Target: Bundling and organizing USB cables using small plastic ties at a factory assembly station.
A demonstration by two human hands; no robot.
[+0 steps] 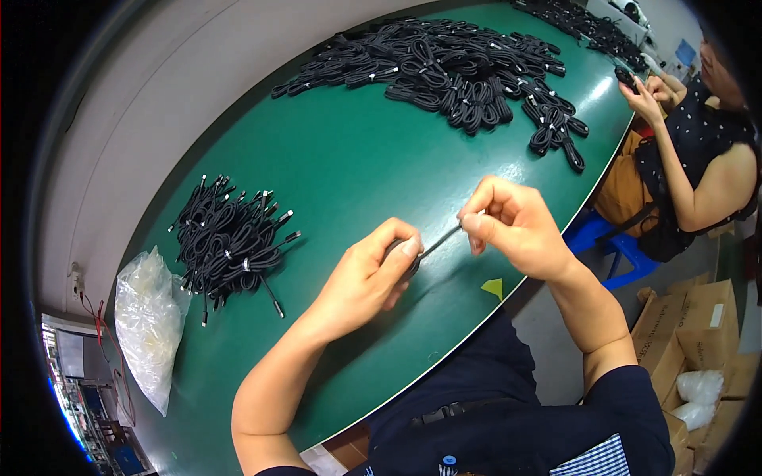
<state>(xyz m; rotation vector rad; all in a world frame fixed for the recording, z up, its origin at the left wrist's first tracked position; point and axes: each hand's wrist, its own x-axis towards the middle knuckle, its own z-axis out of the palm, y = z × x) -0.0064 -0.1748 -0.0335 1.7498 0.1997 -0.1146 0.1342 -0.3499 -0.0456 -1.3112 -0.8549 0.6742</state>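
Note:
Over the green table, my left hand [369,274] is closed round a coiled black cable [440,243], most of the coil hidden by the fingers. A short straight length runs from it up to my right hand [512,226], which pinches the cable's end between thumb and fingertips. Left of my hands lies a pile of bundled black cables [230,238] with metal plugs sticking out. A much larger heap of tied black cable bundles [429,63] covers the far part of the table.
A clear plastic bag [148,325] rests at the table's left edge. A yellow sticker [493,287] marks the near edge. At the right, a co-worker [706,166] on a blue stool [623,258] handles a dark cable. Cardboard boxes [686,329] stand on the floor, lower right.

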